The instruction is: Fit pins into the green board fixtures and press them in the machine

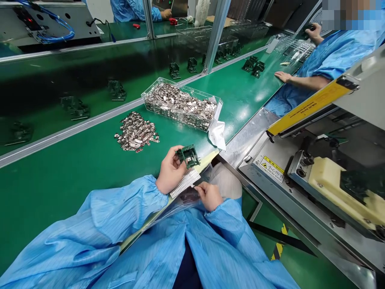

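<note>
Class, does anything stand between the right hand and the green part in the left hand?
Yes, in this view: the grid of small silvery pieces lies between the right hand and the green part. It looks thin and flat, so it probably would not block a reach.

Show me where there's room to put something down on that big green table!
The green table has a wide bare patch between the metal pile and left sleeve. Another lies between the clear box and the farther dark green parts. It's crowded inside the box and around the left hand, right hand and gridded sheet.
</note>
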The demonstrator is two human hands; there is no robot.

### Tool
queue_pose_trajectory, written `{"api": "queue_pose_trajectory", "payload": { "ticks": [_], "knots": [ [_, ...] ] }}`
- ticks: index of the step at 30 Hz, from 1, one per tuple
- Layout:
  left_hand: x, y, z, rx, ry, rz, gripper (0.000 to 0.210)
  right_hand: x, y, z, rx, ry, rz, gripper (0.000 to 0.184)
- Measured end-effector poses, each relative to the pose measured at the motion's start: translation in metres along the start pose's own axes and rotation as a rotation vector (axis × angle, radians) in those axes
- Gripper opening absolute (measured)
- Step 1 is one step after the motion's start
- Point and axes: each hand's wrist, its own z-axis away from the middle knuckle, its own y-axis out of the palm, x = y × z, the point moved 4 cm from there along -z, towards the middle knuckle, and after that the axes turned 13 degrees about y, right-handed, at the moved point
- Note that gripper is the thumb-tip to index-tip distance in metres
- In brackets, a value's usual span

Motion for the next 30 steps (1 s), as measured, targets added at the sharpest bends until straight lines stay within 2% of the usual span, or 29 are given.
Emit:
{"api": "queue_pose_trajectory", "payload": {
  "ticks": [4,7,9,13,15,22,30],
  "knots": [
    [-0.008,0.002,0.004,0.006,0.032,0.033,0.044,0.018,-0.032,0.014,-0.043,-0.019,-0.123,0.026],
    [-0.016,0.006,0.010,0.034,0.104,0.000,0.038,0.050,-0.056,0.025,-0.065,-0.066,-0.326,0.023],
    [-0.019,0.008,0.014,0.055,0.133,-0.032,0.034,0.073,-0.063,0.027,-0.145,-0.152,-0.430,0.014],
    [-0.019,0.007,0.019,0.033,0.156,-0.083,0.034,0.101,-0.057,0.020,-0.446,-0.331,-0.466,0.006],
    [-0.020,0.006,0.018,0.010,0.163,-0.066,0.036,0.103,-0.049,0.015,-0.521,-0.351,-0.445,0.006],
    [-0.022,0.004,0.019,-0.050,0.143,0.020,0.036,0.099,-0.039,0.012,-0.492,-0.409,-0.336,0.008],
    [-0.026,0.003,0.030,0.041,0.196,-0.183,0.031,0.103,-0.029,0.008,-0.464,-0.276,-0.405,0.006]
  ]
}}
